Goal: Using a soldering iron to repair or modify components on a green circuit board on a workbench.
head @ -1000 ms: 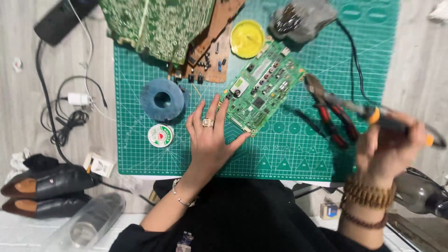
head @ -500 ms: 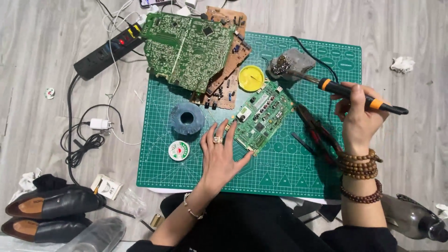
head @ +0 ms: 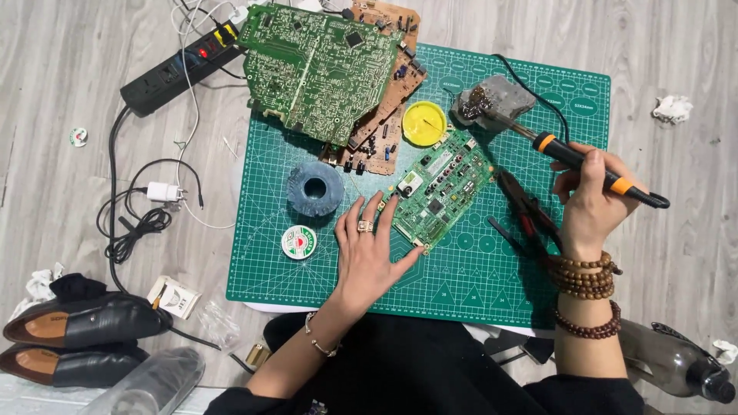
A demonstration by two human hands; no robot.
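Note:
My left hand [head: 367, 250] lies flat on the green cutting mat [head: 477, 269], fingers spread, its fingertips touching the lower left edge of a small green circuit board [head: 440, 188]. My right hand [head: 588, 204] grips an orange and black soldering iron [head: 584, 165]; its tip rests in the grey tip cleaner with brass wool [head: 492, 100] at the mat's far side. Red-handled pliers [head: 530, 211] lie on the mat just left of my right hand.
A large green circuit board [head: 319, 69] overlaps a brown one [head: 384, 123] at the mat's top left. A yellow round tin [head: 424, 123], a blue-grey solder spool [head: 314, 188] and a small round tin [head: 298, 241] sit on the mat. A power strip [head: 181, 69], cables, black shoes [head: 77, 323] and bottles lie on the floor.
The view has pulled back and shifted. My right hand has carried the soldering iron forward, so its tip now rests in the tip cleaner. My left hand stays on the small board.

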